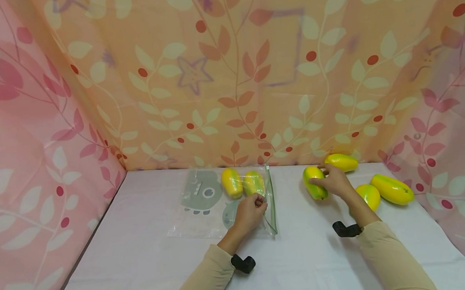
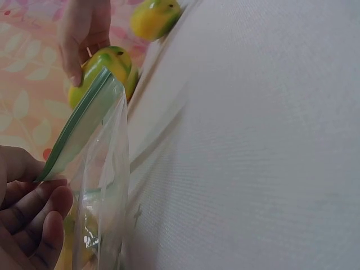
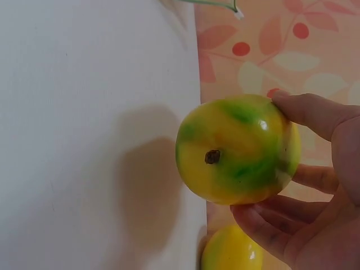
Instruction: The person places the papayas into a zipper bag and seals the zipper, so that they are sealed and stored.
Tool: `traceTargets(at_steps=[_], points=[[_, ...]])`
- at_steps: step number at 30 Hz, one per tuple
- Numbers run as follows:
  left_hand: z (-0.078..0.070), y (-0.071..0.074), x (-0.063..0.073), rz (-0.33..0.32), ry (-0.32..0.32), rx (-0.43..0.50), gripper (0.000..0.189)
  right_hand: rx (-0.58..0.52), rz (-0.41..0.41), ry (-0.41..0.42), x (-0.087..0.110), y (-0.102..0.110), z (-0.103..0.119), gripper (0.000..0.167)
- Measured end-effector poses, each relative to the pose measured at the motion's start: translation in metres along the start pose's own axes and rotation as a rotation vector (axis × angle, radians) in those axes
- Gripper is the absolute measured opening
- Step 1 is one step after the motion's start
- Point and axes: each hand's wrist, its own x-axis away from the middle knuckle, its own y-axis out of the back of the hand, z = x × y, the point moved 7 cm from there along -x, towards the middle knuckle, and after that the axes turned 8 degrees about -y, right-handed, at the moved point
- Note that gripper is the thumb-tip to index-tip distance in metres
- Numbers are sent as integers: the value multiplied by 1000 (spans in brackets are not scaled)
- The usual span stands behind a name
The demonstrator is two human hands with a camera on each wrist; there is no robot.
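Observation:
In the head view my left hand [image 1: 249,214] pinches the open edge of a clear zip bag [image 1: 199,225] printed with grey cartoon animals. The left wrist view shows the bag's green zip strip [image 2: 76,126] held up between thumb and fingers, its mouth parted. Two yellow-green papayas [image 1: 232,183] lie inside the bag. To the right, my right hand [image 1: 335,181] grips another papaya [image 1: 314,183] around its sides. In the right wrist view this papaya [image 3: 230,152] shows its brown stem end, and its shadow falls on the white cloth apart from it.
Three more papayas lie at the right: one at the back [image 1: 341,162], one partly behind the right forearm [image 1: 368,197], and one farther right [image 1: 392,189]. Floral curtains [image 1: 229,75] wall the white table [image 1: 144,263] at the back and sides.

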Motion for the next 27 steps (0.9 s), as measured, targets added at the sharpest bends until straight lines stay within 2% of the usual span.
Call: traceTargets(at_steps=[5, 22, 27], points=[[0, 0, 0, -4, 0, -7, 8, -9, 5, 16, 2, -6, 6, 83], [-1, 1, 0, -18, -13, 5, 8, -37, -24, 178, 10, -23, 28, 73], [-1, 2, -1, -26, -18, -1, 9, -39, -23, 194, 12, -28, 36, 72]])
